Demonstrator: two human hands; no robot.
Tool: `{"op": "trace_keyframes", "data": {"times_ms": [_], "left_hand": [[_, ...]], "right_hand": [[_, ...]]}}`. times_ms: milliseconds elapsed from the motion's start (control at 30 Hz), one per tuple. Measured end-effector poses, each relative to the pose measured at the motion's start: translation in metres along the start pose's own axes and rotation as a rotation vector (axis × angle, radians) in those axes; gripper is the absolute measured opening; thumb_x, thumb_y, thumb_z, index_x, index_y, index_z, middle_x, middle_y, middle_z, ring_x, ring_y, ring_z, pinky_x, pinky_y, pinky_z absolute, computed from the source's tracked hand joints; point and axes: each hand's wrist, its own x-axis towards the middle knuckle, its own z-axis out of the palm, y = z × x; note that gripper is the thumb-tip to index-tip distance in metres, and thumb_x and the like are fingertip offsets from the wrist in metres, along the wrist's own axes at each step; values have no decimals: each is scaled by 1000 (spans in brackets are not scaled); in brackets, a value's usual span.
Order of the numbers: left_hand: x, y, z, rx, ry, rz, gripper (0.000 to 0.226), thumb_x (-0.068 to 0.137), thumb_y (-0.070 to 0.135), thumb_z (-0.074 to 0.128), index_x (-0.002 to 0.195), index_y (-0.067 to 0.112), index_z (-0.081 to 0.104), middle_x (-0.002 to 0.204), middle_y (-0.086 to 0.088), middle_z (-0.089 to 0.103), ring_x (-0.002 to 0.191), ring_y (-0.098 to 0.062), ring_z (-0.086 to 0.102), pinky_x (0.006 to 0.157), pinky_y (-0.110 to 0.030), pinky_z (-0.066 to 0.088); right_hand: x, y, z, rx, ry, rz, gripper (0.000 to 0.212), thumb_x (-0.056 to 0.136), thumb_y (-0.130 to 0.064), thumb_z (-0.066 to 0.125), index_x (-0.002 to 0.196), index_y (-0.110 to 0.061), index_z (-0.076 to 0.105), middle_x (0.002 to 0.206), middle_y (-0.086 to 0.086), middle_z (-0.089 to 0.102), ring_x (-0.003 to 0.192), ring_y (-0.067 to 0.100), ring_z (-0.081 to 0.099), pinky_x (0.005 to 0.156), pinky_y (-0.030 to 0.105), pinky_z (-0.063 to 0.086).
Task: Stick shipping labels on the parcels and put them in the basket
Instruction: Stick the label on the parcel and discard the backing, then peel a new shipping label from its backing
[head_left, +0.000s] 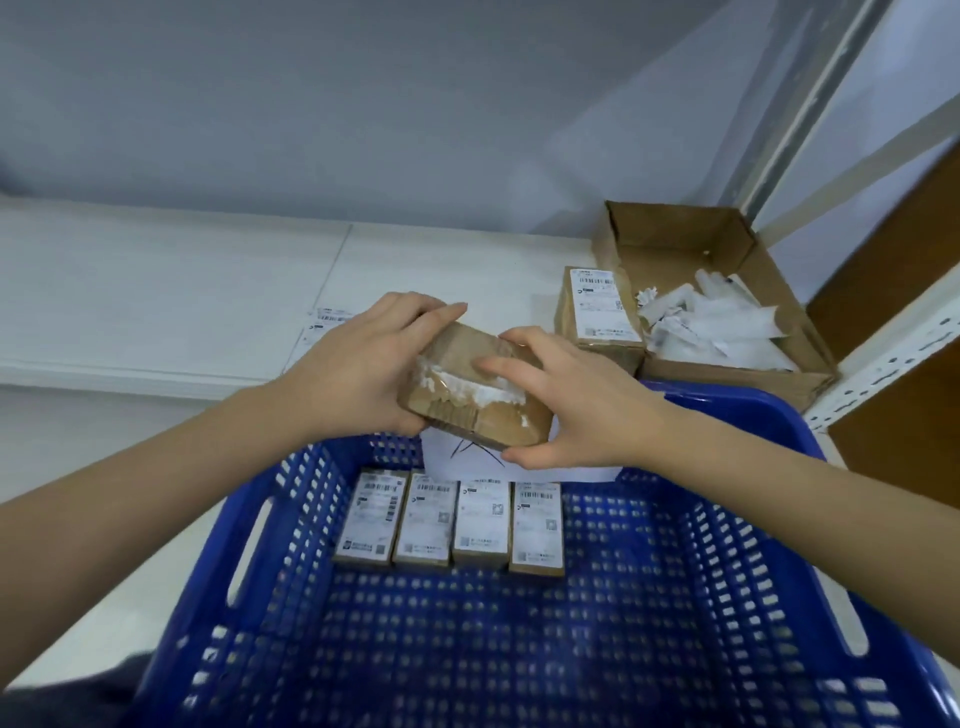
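Two hands hold one brown cardboard parcel (475, 387) in the air above the far rim of the blue plastic basket (727, 597). The left hand (358, 369) grips its left end, fingers curled over the far edge. The right hand (571, 400) grips the right end, thumb under the near edge and index finger laid across the top. The parcel is tilted, its near face crossed by a strip of torn white tape or label remains; no shipping label shows on the faces in view.

Four labelled parcels (449, 522) lie side by side in a row on the basket's floor, toward its far left. A white sheet (467, 460) with dark lines lies at the far rim, just below the held parcel.

On the white surface (156, 291), another labelled parcel (597, 317) stands far right, touching an open cardboard box (691, 244) full of crumpled white backing strips (727, 325). Loose labels (324, 325) lie far left, partly hidden by the left hand.
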Motion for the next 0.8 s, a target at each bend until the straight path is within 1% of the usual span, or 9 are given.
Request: {"op": "trace_keyframes", "data": {"times_ms": [100, 200, 267, 367, 500, 633, 800], "left_hand": [[-7, -21, 1, -39, 57, -190, 117, 62, 40, 85, 153, 13, 17, 149, -7, 29, 134, -22, 30, 102, -38, 40], [-8, -50, 4, -106, 11, -349, 112, 71, 42, 80, 153, 11, 11, 152, -10, 25, 137, -26, 29, 107, -39, 34], [-8, -74, 8, -131, -36, -435, 97, 80, 37, 74, 152, 10, 16, 151, -12, 30, 136, -28, 32, 108, -39, 32], [-8, -111, 15, -142, -49, -586, 74, 87, 31, 67, 149, 13, 30, 145, -12, 42, 132, -28, 39, 104, -39, 35], [-11, -153, 27, -151, -74, -729, 56, 90, 28, 62, 142, 16, 44, 139, -8, 50, 127, -27, 46, 102, -38, 38], [-14, -184, 50, -238, -81, -873, 51, 90, 34, 63, 137, 17, 50, 134, -5, 55, 122, -25, 50, 100, -36, 40], [-12, -207, 85, -257, -134, -1006, 57, 87, 47, 64, 133, 15, 51, 127, -5, 59, 116, -24, 55, 93, -35, 42]], "right_hand": [[19, -5, 5, -1, 26, 57, 83, 74, -57, 70, 143, -24, 38, 139, 10, 36, 117, 25, 46, 78, 34, 50], [41, -7, 10, -12, 6, 124, 83, 74, -60, 67, 144, -29, 34, 139, 5, 34, 116, 19, 45, 75, 28, 45], [60, -7, 14, 53, 22, 198, 81, 73, -59, 69, 141, -31, 36, 135, 1, 36, 112, 17, 48, 75, 27, 43], [88, -6, 21, 139, 74, 300, 78, 70, -60, 70, 137, -32, 40, 128, -1, 40, 107, 15, 50, 77, 28, 45], [124, -5, 29, 113, 132, 362, 76, 69, -60, 71, 134, -30, 44, 122, 0, 43, 101, 18, 53, 75, 27, 42], [156, -1, 34, 48, 100, 397, 74, 72, -59, 69, 134, -28, 43, 122, 4, 44, 103, 22, 54, 76, 28, 40], [191, 10, 46, 56, 52, 516, 75, 72, -63, 67, 134, -31, 39, 117, 5, 44, 100, 22, 54, 76, 29, 42]]}}
